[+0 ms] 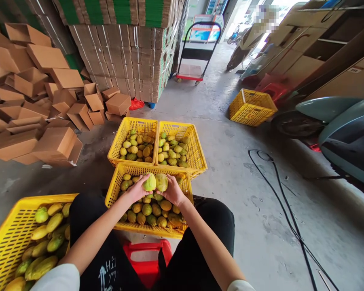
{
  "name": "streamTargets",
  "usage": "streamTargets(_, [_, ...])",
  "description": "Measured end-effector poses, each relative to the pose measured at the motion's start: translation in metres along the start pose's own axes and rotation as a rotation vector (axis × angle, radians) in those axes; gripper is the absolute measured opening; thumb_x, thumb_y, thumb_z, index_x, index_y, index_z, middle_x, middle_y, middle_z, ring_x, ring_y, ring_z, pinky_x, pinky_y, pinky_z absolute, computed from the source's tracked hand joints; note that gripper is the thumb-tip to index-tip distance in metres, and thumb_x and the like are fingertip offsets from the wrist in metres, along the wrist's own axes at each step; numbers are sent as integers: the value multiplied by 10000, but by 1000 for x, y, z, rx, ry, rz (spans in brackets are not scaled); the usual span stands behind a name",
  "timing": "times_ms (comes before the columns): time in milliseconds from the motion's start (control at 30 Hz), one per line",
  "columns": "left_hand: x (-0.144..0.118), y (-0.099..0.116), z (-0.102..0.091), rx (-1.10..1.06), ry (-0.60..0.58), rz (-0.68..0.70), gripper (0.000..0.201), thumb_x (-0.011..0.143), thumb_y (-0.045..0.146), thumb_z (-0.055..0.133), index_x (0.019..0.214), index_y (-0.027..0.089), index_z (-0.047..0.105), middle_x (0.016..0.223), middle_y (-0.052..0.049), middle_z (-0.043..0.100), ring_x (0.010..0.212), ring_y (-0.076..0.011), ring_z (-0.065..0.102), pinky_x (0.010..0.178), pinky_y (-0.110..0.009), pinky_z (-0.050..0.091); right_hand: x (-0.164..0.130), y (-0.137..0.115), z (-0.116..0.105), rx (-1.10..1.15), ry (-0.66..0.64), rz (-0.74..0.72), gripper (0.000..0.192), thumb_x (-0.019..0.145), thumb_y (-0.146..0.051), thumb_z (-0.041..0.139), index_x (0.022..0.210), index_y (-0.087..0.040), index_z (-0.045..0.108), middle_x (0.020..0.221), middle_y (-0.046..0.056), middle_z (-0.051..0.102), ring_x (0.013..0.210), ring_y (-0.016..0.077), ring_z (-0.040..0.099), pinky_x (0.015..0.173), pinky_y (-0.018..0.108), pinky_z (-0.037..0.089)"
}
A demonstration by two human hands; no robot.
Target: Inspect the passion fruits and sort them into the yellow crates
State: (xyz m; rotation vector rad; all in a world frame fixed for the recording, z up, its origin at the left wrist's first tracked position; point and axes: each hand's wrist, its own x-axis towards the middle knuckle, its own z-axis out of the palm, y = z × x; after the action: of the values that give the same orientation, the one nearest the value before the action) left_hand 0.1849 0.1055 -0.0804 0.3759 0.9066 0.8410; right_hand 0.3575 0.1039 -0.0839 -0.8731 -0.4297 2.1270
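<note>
— Concrete floor (230, 169), cardboard boxes (33, 105) stacked left, scooter (346, 133) right. Hands?
— Head cam: left hand (135, 190) wrapped round green fruit (149, 182), right hand (173, 192) clamped on paler fruit (161, 182). Fruits touching, held over near yellow crate (115, 190) w/ more fruit, btwn knees.

Single head-worn view, angled forward and down, close above yellow crates (118, 190).

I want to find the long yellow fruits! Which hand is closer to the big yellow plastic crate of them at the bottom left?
Left. The left hand, holding a round green fruit, is nearer that big yellow plastic crate; the right hand lies farther right.
</note>
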Motion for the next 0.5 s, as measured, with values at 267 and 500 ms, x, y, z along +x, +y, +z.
streamTargets(267, [2,1,-1,-3,-4,-8,402,692,444,738,921,181,538,758,-27,617,639,-155,626,506,-226,441,-1,-1,2,-2,-5,-65,319,764,-363,656,1030,-273,504,988,11,642,785,168,645,596,264,514])
streamTargets(500, [-5,7,2,-66,-37,-31,393,780,437,606,1053,156,577,822,-83,655,682,-214,654,540,-290,479,-6,-2,6,-49,19,-84,352,766,-417,687,1044,-283,520,915,-10,620,666,112,604,549,212,498])
